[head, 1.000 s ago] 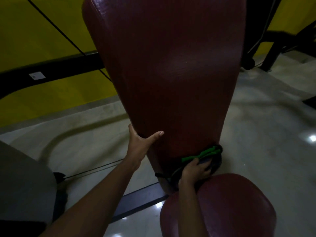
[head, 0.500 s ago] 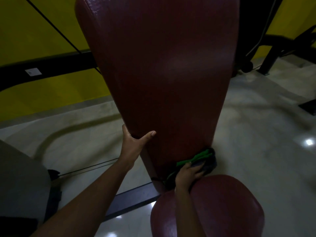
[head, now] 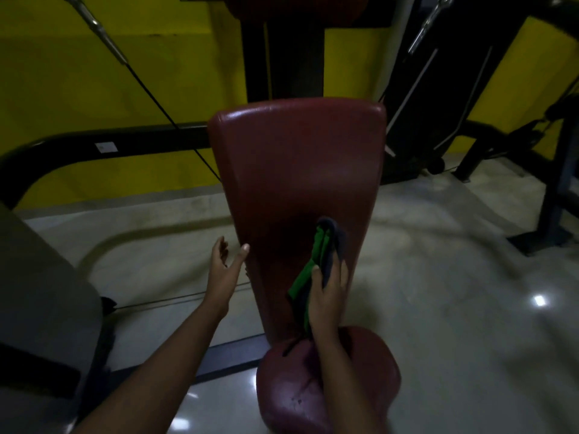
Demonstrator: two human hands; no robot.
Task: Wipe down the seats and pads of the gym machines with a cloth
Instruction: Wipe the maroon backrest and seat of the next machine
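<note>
My feed is dim and underexposed. The yellow wall [head: 62, 73] carries most of the brightness, while the machine frame [head: 282, 57] sinks to plain black. Small white glare spots sit on the glossy floor [head: 438, 308] (reflections of lights I cannot see), and a soft sheen runs along the top edge of the back pad [head: 297, 170]. The seat pad [head: 344, 386] lies in shadow; the cloth [head: 318, 255] shows a clear green. Wide-angle distortion curves the black bar [head: 62, 145] at the left edge, and the corners go murky.

Right hand [head: 329, 296] holds green-and-dark cloth [head: 326, 245] against lower back pad [head: 297, 164]. Left hand [head: 224, 270] fingers loose, thumb at pad's left edge. Seat [head: 369, 371] below; yellow wall [head: 78, 89] behind.
</note>
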